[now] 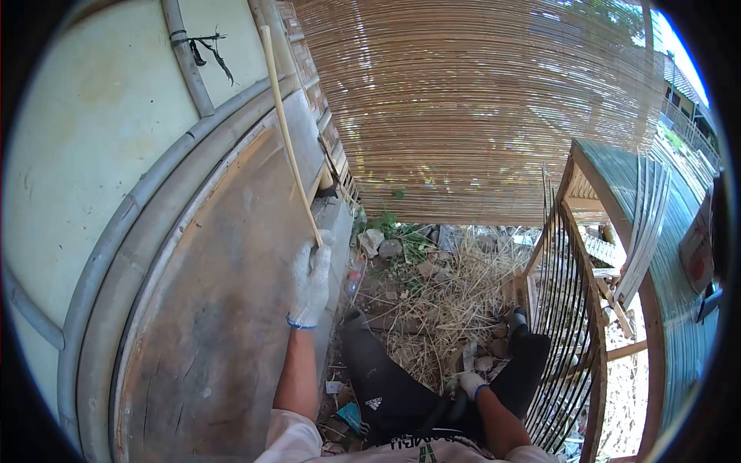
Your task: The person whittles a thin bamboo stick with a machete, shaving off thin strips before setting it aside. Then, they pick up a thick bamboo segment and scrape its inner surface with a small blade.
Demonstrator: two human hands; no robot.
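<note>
Left hand [311,282] at near end of pale stick [288,139]

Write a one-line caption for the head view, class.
Gloved left hand holding a long pale stick, with dry straw and a slatted screen nearby.

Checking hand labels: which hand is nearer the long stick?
Left. The left hand is at the lower end of the stick; the right hand is apart from it, low between the legs.
</note>
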